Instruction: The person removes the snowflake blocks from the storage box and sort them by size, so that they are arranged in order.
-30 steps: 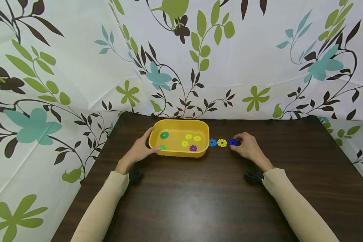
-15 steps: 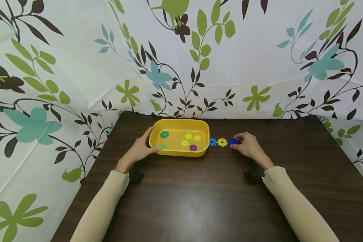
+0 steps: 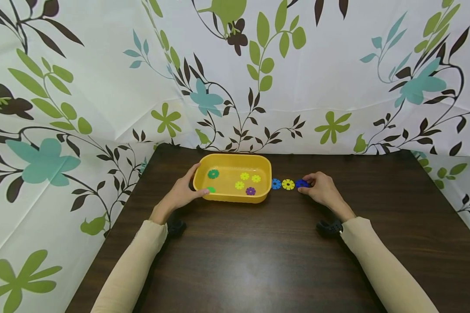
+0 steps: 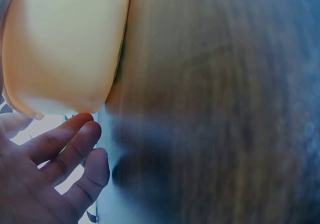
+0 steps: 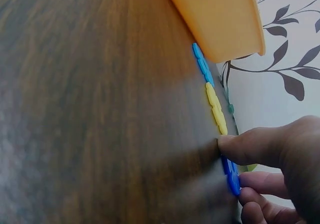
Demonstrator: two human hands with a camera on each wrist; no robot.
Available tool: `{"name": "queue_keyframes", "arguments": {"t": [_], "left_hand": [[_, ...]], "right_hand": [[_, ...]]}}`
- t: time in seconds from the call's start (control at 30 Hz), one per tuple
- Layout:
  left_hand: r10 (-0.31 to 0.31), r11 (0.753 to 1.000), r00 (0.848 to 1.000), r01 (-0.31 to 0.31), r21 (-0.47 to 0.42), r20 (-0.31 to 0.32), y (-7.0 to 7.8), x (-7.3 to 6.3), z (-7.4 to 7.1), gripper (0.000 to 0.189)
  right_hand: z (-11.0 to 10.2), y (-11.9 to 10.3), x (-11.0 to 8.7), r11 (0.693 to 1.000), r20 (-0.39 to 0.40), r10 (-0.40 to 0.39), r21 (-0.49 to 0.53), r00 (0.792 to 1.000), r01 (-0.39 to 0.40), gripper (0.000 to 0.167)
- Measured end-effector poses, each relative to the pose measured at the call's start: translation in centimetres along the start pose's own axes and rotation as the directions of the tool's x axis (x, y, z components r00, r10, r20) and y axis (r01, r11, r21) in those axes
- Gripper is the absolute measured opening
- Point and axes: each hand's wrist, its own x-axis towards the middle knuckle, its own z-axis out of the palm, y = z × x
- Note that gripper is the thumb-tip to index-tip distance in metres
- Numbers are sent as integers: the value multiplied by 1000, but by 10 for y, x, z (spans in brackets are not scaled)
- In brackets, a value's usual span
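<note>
In the head view my left hand [image 3: 179,191] holds the left end of a yellow plastic tub [image 3: 235,198]. Its thumb lies over the front rim, and in the left wrist view its fingertips [image 4: 89,129] touch the outer wall. To the tub's right, a light blue notched disc [image 3: 276,184], a yellow notched disc [image 3: 288,184] and a dark blue notched disc [image 3: 300,183] lie flat in a row on the table. My right hand [image 3: 323,189] pinches the dark blue disc between thumb and fingers, partly covering it. The light blue disc sits close beside the tub.
Inside the tub lie a green disc [image 3: 213,174], another green disc [image 3: 210,190] near the left thumb, several yellow-green discs [image 3: 240,185] and a purple disc [image 3: 250,191]. Behind the dark wooden table [image 3: 250,252] hangs a leaf-patterned cloth [image 3: 133,104].
</note>
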Motion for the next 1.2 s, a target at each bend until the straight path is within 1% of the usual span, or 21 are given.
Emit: {"name": "queue_keyframes", "arguments": {"t": [0.17, 0.33, 0.57, 0.8, 1.0, 1.2], "left_hand": [[-11, 1000, 1000, 11, 0, 5, 1, -1, 0, 109], [6, 1000, 1000, -6, -16, 5, 1, -1, 0, 110], [6, 1000, 1000, -6, -15, -5, 3, -1, 0, 111], [-4, 1000, 1000, 4, -7, -1, 2, -1, 0, 111], [-4, 1000, 1000, 4, -6, 3, 2, 0, -1, 112], [5, 1000, 1000, -5, -19, 7, 3, -1, -1, 112]], "right_hand": [[0, 0, -1, 1000, -8, -28, -14, 1000, 28, 52], [-3, 0, -4, 999, -15, -46, -29, 999, 46, 59], [-9, -7, -10, 997, -58, -74, -5, 996, 74, 57], [-11, -30, -12, 994, -107, -110, 1, 988, 110, 50], [-8, -56, -11, 988, -109, -154, 14, 982, 157, 49], [-4, -81, -8, 972, -112, -228, 26, 967, 233, 44]]}}
